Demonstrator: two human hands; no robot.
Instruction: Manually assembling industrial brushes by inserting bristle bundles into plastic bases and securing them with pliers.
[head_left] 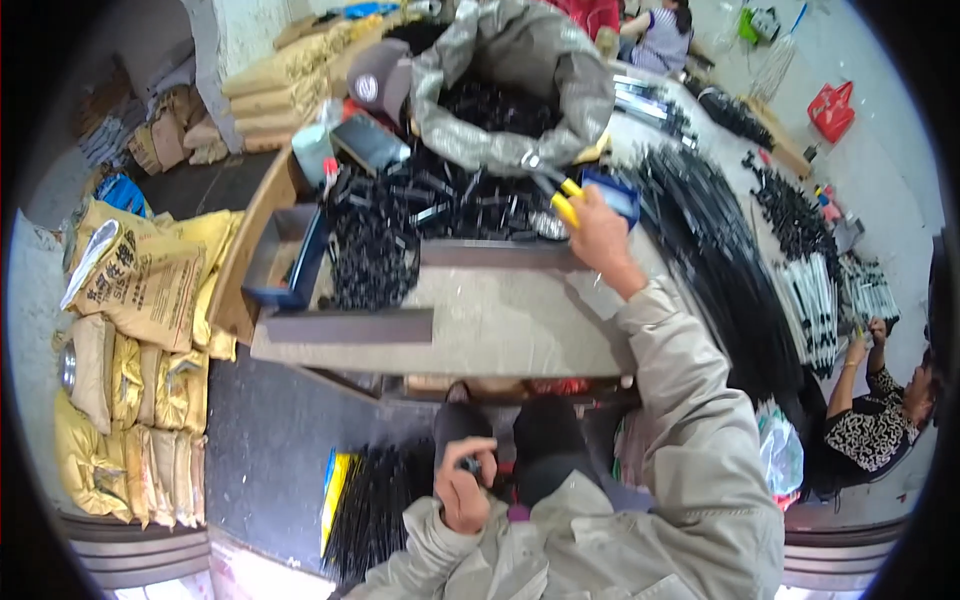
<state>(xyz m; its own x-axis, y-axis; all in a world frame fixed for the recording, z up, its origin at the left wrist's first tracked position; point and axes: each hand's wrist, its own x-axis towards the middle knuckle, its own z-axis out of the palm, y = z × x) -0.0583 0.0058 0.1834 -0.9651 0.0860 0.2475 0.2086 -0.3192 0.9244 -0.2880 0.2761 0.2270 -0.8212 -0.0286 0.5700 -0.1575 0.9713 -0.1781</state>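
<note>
My right hand [602, 240] is closed around the yellow handles of a pair of pliers [565, 210]. The pliers' metal jaws point away from me, toward the front of a large grey sack [460, 140] full of black parts. Beside that hand sits a small blue box [622, 198]. Near my lap, my left hand [465, 487] is curled, with something small and dark at its fingers that is too small to name. Across the back of the worktable [520, 310] lies a heap of small black plastic parts [375, 235].
A blue-grey open box [285, 258] stands at the table's left side. Long black strips [715, 260] lie to the right. Yellow sacks [150, 290] are stacked on the left. Black strips [375, 500] stand below the table. A co-worker [870, 420] works at far right.
</note>
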